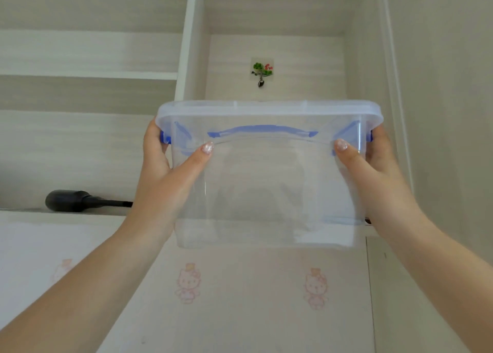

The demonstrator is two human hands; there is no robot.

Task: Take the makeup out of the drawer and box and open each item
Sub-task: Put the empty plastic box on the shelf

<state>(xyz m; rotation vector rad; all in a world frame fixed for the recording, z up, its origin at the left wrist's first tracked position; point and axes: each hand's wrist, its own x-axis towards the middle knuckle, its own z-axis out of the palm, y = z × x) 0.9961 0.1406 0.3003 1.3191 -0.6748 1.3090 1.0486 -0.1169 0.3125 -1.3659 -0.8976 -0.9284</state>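
A clear plastic box [266, 187] with a translucent lid and blue clips and handle is raised in front of a tall shelf niche, seen from below. My left hand [170, 176] grips its left end, thumb across the underside. My right hand [370, 171] grips the right end the same way. I can make out nothing through the clear bottom of the box. No makeup and no drawer are in view.
A pale wooden shelf unit [186, 46] fills the view, with open shelves at left. A black handled object [72, 200] lies on the left shelf. A small flower sticker [262, 71] is on the niche's back wall. Pink cartoon cat prints [188, 283] mark the panel below.
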